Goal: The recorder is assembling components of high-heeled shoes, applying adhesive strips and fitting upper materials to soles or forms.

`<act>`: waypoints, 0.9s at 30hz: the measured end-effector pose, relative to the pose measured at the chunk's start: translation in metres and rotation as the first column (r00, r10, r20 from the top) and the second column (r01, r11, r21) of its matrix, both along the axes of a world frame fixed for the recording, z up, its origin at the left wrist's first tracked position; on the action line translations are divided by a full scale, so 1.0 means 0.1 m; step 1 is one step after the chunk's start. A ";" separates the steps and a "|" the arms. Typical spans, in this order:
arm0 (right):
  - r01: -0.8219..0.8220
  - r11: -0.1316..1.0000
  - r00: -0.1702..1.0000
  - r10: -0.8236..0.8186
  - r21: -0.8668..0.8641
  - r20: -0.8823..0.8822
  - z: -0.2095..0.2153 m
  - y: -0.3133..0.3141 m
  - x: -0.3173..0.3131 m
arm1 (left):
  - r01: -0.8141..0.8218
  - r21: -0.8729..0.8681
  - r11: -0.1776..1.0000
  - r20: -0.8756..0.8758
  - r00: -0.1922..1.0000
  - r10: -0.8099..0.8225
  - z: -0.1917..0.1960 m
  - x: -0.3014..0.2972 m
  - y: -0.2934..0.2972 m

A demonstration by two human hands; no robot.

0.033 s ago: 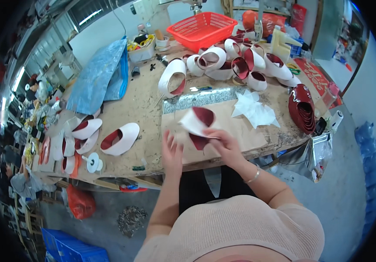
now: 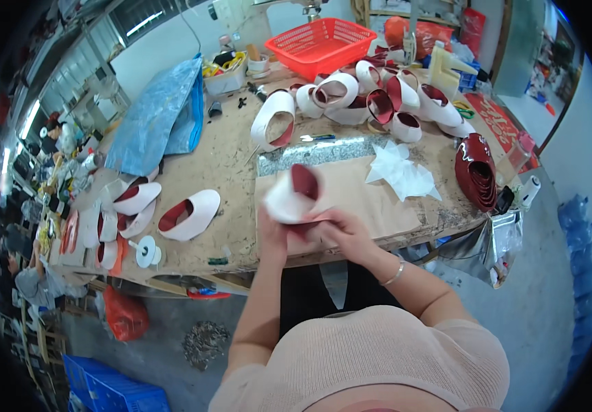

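Over the near edge of the worktable I hold a white shoe upper (image 2: 286, 201) with a dark red lining, blurred by motion. My right hand (image 2: 345, 235) pinches its lower right edge. My left hand (image 2: 272, 235) grips its lower left side, the fingertips partly hidden behind the upper. Beneath lies a brown board (image 2: 385, 213), with a clear ruler-like strip (image 2: 330, 152) along its far side. A crumpled white sheet (image 2: 400, 170) rests on the board's right. More white uppers, one of them a loose upper (image 2: 190, 214), lie at the left.
A pile of white and red uppers (image 2: 340, 93) fills the table's back, before a red plastic basket (image 2: 320, 47). Nested dark red pieces (image 2: 476, 172) stand at the right. A blue sheet (image 2: 152, 123), a white spool (image 2: 148, 253) and a small cutter (image 2: 318, 138) also lie on the table.
The upper has moved left and tilted. My left hand, open beside it before, has come in against its lower side; my right hand keeps its pinch and has shifted slightly lower.
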State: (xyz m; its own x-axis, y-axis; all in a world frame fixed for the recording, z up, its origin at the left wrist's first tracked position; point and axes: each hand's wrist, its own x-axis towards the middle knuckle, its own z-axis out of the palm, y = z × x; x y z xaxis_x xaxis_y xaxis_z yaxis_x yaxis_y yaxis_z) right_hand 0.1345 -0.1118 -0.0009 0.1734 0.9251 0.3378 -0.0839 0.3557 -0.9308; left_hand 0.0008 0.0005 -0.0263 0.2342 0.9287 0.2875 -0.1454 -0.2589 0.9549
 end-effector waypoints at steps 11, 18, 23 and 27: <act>0.028 0.987 0.770 -0.122 -0.158 -0.626 0.12 0.66 0.54 | 0.449 0.234 0.863 0.139 0.862 -0.487 -0.05 0.18 -0.13; -0.171 0.949 0.813 -0.016 -0.266 -0.582 -0.05 0.79 0.63 | 0.783 -0.078 0.617 0.864 0.362 -0.350 0.54 0.01 -0.41; 0.572 0.669 0.661 -0.718 0.474 0.216 0.23 0.50 0.16 | 0.245 0.045 0.968 0.388 0.889 -0.243 0.66 -0.14 -0.23; 0.218 0.766 0.664 -0.571 0.605 0.483 0.49 0.42 -0.04 | 0.048 0.081 0.996 -0.013 0.999 -0.048 0.51 0.00 -0.35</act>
State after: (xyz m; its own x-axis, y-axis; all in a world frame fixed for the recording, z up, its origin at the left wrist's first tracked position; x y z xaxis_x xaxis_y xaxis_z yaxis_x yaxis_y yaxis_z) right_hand 0.1308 -0.0700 0.0481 0.0747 0.5092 0.8574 0.6876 0.5964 -0.4141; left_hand 0.0004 -0.0350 0.0249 0.2816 0.8901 0.3584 -0.1488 -0.3285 0.9327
